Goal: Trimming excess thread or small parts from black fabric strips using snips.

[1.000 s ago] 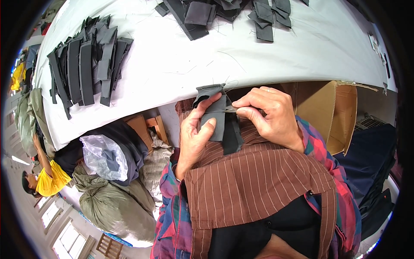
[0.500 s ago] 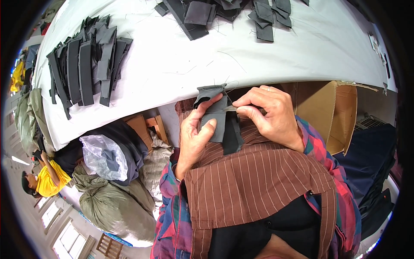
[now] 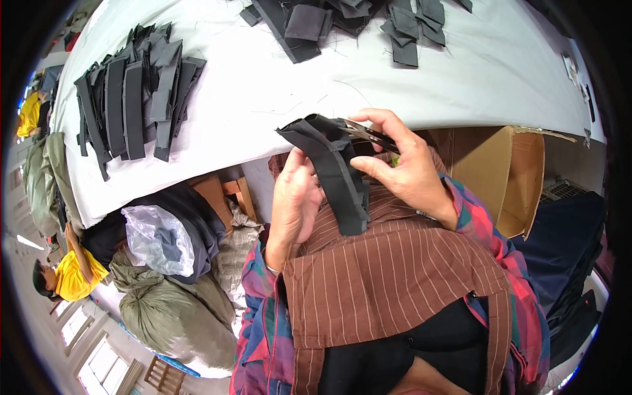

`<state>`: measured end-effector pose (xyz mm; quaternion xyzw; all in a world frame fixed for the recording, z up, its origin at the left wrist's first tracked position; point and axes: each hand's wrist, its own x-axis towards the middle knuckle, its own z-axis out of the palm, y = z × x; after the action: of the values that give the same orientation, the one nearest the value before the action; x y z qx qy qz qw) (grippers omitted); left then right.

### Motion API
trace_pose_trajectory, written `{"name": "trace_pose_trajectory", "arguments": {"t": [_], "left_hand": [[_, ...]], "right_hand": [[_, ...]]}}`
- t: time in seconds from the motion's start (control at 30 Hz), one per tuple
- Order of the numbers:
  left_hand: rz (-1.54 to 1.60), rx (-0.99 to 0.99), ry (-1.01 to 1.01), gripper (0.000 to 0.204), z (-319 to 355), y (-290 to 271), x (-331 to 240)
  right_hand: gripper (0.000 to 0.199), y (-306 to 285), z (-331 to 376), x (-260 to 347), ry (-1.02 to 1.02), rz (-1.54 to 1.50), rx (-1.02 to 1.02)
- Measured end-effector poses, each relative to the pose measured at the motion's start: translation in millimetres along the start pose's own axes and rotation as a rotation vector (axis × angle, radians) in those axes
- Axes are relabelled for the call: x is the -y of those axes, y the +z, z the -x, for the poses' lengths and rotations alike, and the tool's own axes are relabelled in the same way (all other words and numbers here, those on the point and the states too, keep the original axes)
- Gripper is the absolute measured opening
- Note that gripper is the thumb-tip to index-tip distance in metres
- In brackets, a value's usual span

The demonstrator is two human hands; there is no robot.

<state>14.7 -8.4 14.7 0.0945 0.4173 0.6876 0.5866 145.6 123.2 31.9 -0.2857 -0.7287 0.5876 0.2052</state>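
Note:
A dark grey folded fabric strip (image 3: 334, 174) hangs in front of the striped brown apron, at the near edge of the white-covered table. My left hand (image 3: 295, 201) grips it from the left side, with its fingertips partly hidden behind the cloth. In my right hand (image 3: 409, 168) is a small pair of thread snips (image 3: 372, 135), held between thumb and fingers. Their blades point left and meet the upper right end of the strip. Whether the blades are closed on a thread is too small to tell.
A pile of dark strips (image 3: 125, 99) lies on the white table cover (image 3: 243, 99) at the left. Smaller dark pieces (image 3: 403, 29) and loose threads are at the far side. Below the table stand a cardboard box (image 3: 484, 178) and stuffed sacks (image 3: 174, 316). A person in yellow (image 3: 79, 266) is at far left.
The strip has been turned and lifted slightly, so a long face now shows. My right hand has shifted its grip and opened out, and the snips are now plainly visible at the strip's upper end.

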Motion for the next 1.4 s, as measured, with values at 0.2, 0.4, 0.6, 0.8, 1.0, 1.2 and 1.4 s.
{"name": "trace_pose_trajectory", "arguments": {"t": [0.2, 0.4, 0.6, 0.8, 1.0, 1.2, 1.4], "left_hand": [[-0.069, -0.007, -0.026, 0.076, -1.1, 6.7, -3.0], [-0.03, -0.024, -0.038, 0.063, -2.3, -1.1, -1.0], [-0.008, -0.121, -0.114, 0.06, 2.1, -1.1, -3.7], [-0.008, -0.116, -0.155, 0.059, 3.7, -3.2, -2.8], [0.032, -0.066, -0.18, 0.058, 0.7, -14.2, 1.0], [0.119, -0.064, -0.176, 0.055, -0.2, -11.6, 1.4], [0.157, -0.065, -0.157, 0.055, 3.2, -15.7, 5.8]], "right_hand": [[0.048, 18.3, -1.5, -8.2, 0.075, -0.119, -0.027], [0.025, 29.5, -5.1, -13.0, 0.018, -0.238, -0.072], [0.021, 27.0, -6.1, -12.8, -0.034, -0.211, 0.099], [0.028, 23.5, -2.5, -13.0, -0.085, 0.124, 0.103], [0.02, 23.8, -9.2, -16.7, 0.0, -0.122, 0.106], [0.024, 26.0, -11.8, -19.4, 0.08, -0.195, 0.132], [0.032, 25.0, -6.6, -14.8, -0.079, 0.155, 0.15]]}}
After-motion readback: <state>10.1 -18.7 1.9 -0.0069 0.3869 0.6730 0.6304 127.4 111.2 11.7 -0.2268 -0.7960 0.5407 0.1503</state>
